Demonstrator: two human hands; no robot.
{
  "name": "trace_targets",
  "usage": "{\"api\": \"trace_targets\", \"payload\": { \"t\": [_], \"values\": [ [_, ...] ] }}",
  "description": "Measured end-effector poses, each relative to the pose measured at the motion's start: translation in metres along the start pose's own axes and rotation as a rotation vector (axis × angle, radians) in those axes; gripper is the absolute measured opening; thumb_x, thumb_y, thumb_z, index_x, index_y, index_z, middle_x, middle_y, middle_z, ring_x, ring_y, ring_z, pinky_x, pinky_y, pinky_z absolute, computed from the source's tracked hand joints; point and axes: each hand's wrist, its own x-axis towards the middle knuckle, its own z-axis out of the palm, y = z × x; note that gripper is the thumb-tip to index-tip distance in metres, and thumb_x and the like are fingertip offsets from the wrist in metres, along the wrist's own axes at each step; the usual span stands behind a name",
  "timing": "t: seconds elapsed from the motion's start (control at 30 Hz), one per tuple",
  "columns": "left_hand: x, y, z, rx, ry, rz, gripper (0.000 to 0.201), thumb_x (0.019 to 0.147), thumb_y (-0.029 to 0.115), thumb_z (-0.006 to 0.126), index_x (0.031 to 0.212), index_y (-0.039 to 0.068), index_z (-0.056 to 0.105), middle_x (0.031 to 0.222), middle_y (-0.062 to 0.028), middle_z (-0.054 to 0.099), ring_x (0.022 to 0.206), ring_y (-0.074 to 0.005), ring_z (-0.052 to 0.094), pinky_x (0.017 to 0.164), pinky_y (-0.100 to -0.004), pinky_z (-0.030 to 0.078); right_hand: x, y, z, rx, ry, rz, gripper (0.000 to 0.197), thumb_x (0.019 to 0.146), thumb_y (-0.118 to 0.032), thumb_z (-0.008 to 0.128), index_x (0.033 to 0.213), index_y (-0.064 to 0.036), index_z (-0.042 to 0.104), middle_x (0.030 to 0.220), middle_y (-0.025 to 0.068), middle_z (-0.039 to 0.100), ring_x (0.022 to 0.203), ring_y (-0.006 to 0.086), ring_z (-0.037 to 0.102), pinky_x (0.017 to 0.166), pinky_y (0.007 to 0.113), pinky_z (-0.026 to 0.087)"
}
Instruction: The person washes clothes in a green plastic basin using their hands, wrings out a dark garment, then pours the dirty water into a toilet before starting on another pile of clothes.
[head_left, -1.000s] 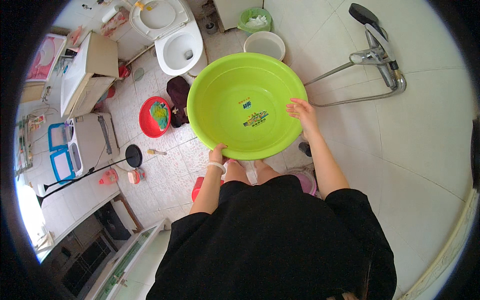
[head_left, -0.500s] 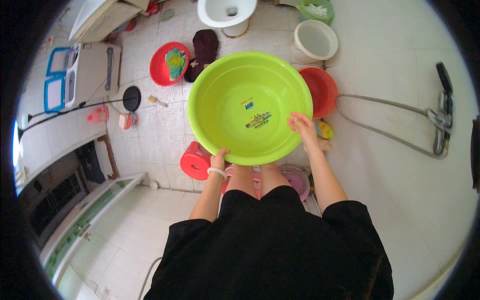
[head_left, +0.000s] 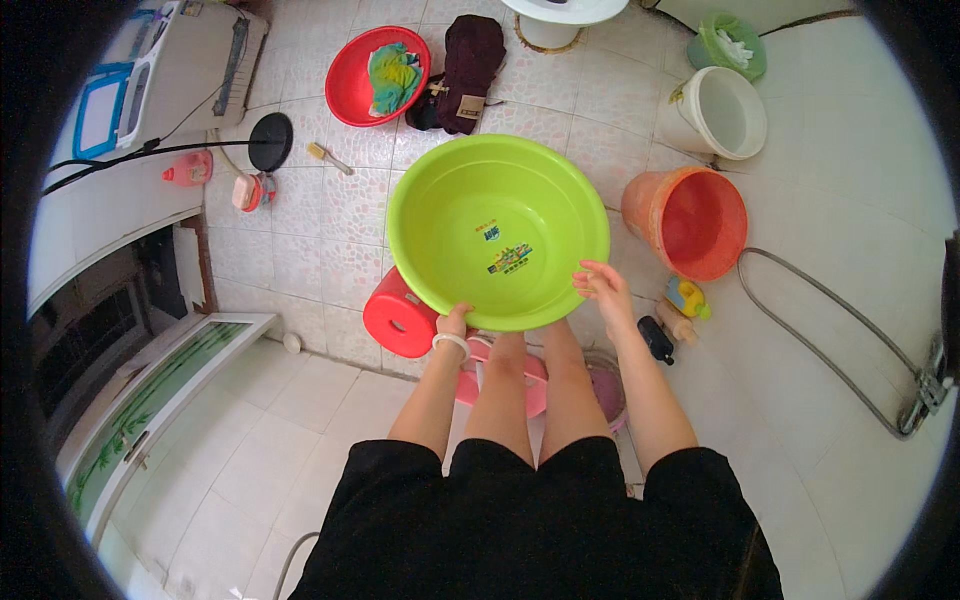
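A person holds a big green bowl point(head_left: 497, 232) up over a tiled floor point(head_left: 300, 260). The left hand point(head_left: 455, 322) grips the near rim of the bowl, on its left side, with the fingers curled around the edge. A white band sits on that wrist. The right hand point(head_left: 603, 287) holds the near rim on the right side, with the thumb over the edge and the fingers partly open. The bowl has nothing in it but a small sticker on the bottom.

Just left of the bowl, below its rim, is a small red stool point(head_left: 400, 318). Right of the bowl stands an orange bucket point(head_left: 690, 222). Beyond the bucket, farther from the person, is a white bucket point(head_left: 718, 112). Past the far side of the bowl lies a red bowl point(head_left: 372, 78) with cloth in it, and a dark brown cloth point(head_left: 462, 58) lies beside that. Near the right hand, down on the floor, are a dark bottle point(head_left: 656, 339) and a small yellow bottle point(head_left: 688, 297). A grey hose point(head_left: 830, 350) curves away to the right of the orange bucket.
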Motion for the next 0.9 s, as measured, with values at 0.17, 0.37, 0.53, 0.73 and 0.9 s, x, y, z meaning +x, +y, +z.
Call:
{"api": "trace_targets", "payload": {
  "t": [0.17, 0.37, 0.53, 0.73, 0.9],
  "values": [
    [0.057, -0.020, 0.024, -0.023, -0.021, 0.018, 0.031, 0.066, 0.014, 0.059, 0.090, -0.004, 0.054, 0.072, -0.0112, 0.058, 0.054, -0.0205, 0.057, 0.044, -0.0292, 0.048, 0.036, 0.041, 0.006, 0.038, -0.017, 0.040, 0.025, 0.087, -0.017, 0.045, 0.106, -0.0020, 0.053, 0.092, 0.0106, 0.059, 0.083, 0.0159, 0.058, 0.072, 0.026, 0.045],
    [0.106, -0.001, 0.097, -0.006, -0.028, -0.045, 0.032, 0.068, 0.014, 0.059, 0.091, -0.007, 0.052, 0.079, -0.0122, 0.059, 0.063, -0.0213, 0.059, 0.050, -0.0304, 0.050, 0.107, 0.048, -0.010, 0.030, -0.034, 0.023, 0.026, 0.087, -0.016, 0.046, 0.110, -0.0038, 0.052, 0.096, 0.0093, 0.059, 0.090, 0.0162, 0.056, 0.075, 0.025, 0.043],
    [0.144, 0.005, 0.140, -0.006, -0.092, -0.102, 0.032, 0.068, 0.015, 0.060, 0.091, -0.005, 0.052, 0.082, -0.0117, 0.058, 0.066, -0.0202, 0.058, 0.054, -0.0297, 0.050, 0.131, 0.042, -0.028, 0.062, -0.032, 0.045, 0.027, 0.085, -0.013, 0.047, 0.110, -0.0038, 0.052, 0.099, 0.0090, 0.058, 0.094, 0.0153, 0.054, 0.079, 0.026, 0.041],
    [0.158, 0.001, 0.176, -0.017, -0.088, -0.162, 0.028, 0.070, 0.020, 0.059, 0.093, 0.006, 0.051, 0.079, -0.0061, 0.055, 0.067, -0.0165, 0.054, 0.061, -0.0294, 0.048, 0.144, 0.024, -0.054, 0.091, 0.042, 0.076, 0.028, 0.083, -0.008, 0.048, 0.111, -0.0030, 0.051, 0.098, 0.0081, 0.058, 0.093, 0.0150, 0.053, 0.081, 0.025, 0.039],
    [0.156, -0.013, 0.198, -0.059, -0.073, -0.236, 0.031, 0.071, 0.020, 0.060, 0.099, 0.010, 0.049, 0.088, -0.0036, 0.055, 0.079, -0.0165, 0.053, 0.070, -0.0304, 0.048, 0.168, 0.022, -0.086, 0.039, 0.090, 0.037, 0.028, 0.085, -0.010, 0.048, 0.112, -0.0017, 0.050, 0.099, 0.0083, 0.058, 0.094, 0.0144, 0.054, 0.082, 0.025, 0.041]
  ]
}}
